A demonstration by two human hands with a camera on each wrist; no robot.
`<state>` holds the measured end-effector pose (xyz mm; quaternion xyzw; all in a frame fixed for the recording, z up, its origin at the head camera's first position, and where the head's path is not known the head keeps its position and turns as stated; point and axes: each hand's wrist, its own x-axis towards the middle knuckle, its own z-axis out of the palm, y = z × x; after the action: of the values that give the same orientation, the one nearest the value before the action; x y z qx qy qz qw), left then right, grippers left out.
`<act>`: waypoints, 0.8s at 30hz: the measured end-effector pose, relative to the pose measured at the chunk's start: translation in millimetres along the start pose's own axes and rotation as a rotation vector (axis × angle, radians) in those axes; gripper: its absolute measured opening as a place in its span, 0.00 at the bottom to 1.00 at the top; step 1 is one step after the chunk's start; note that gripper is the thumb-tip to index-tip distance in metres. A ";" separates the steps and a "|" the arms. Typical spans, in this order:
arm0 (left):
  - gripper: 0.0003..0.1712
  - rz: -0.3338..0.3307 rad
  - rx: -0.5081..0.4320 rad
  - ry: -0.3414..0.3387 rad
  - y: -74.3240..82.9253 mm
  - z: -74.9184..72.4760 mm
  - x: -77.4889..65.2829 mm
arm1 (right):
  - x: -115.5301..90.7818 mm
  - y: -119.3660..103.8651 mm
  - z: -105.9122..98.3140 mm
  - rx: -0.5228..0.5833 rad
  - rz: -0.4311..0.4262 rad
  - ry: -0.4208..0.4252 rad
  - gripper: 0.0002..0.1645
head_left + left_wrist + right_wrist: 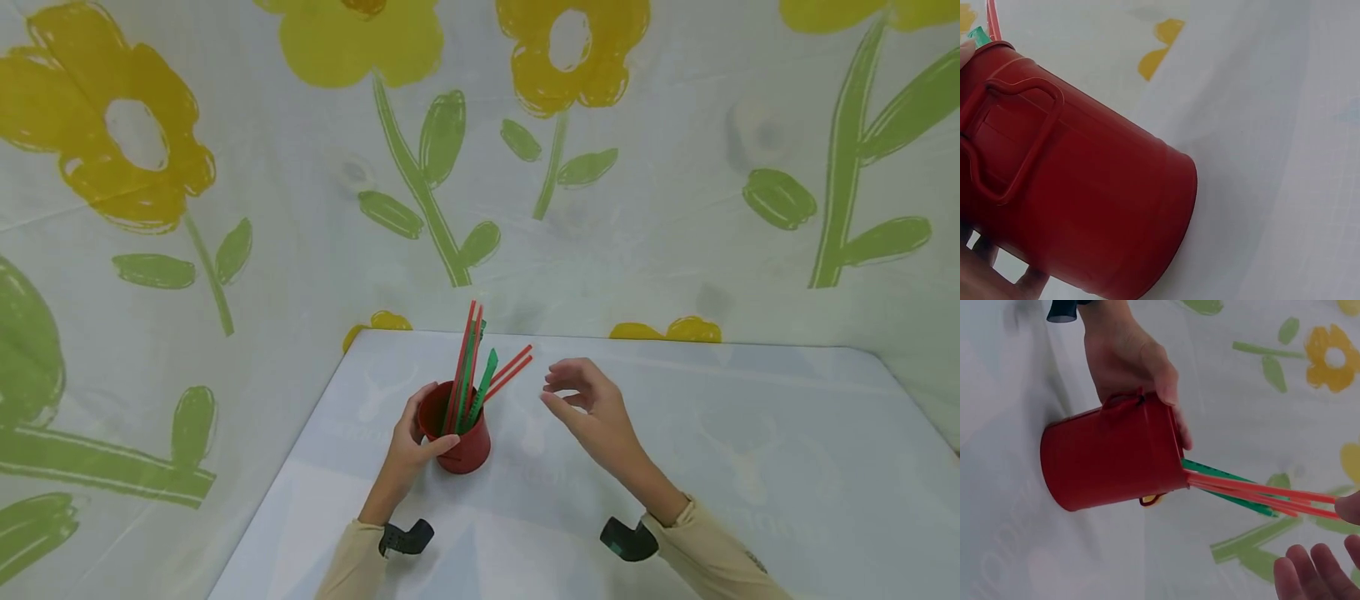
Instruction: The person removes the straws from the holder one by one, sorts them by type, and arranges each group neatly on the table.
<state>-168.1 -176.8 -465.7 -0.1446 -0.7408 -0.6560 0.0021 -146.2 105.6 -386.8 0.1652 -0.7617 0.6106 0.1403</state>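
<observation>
A red metal bucket [468, 450] with small wire handles on its sides stands on the table, tilted in the wrist views by the camera angle. My left hand [412, 433] grips it near the rim, thumb at the front and fingers round the far left side. Several thin red sticks [510, 375], like straws, and flat green strips [483, 387] with dark marks poke out of its mouth; their lower ends are hidden. To the right of the sticks hovers my right hand [592, 408], fingers loosely bent, a gap between thumb and fingertips, holding nothing.
The white table [712, 467] stretches right and toward the front, with faint printed patterns. Behind and to the left hangs a pale cloth [660, 242] with yellow flowers and green leaves. A dark camera mount [628, 539] sits on each wrist.
</observation>
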 end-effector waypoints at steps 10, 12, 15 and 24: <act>0.45 0.006 -0.033 0.024 -17.0 2.1 2.0 | 15.1 1.7 23.0 0.105 0.041 0.046 0.18; 0.45 0.006 -0.035 0.029 -17.1 2.2 1.7 | 16.6 2.6 27.5 0.116 0.042 0.043 0.17; 0.45 0.009 -0.038 0.033 -16.6 2.1 1.3 | 18.0 3.5 34.3 0.119 0.039 0.039 0.15; 0.45 -0.010 -0.068 0.040 -11.8 2.4 0.1 | 18.1 -6.5 45.7 0.138 0.033 0.033 0.09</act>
<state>-170.3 -175.6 -477.6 -0.1274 -0.7186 -0.6836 0.0087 -160.4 58.2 -383.3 0.1517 -0.7182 0.6663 0.1311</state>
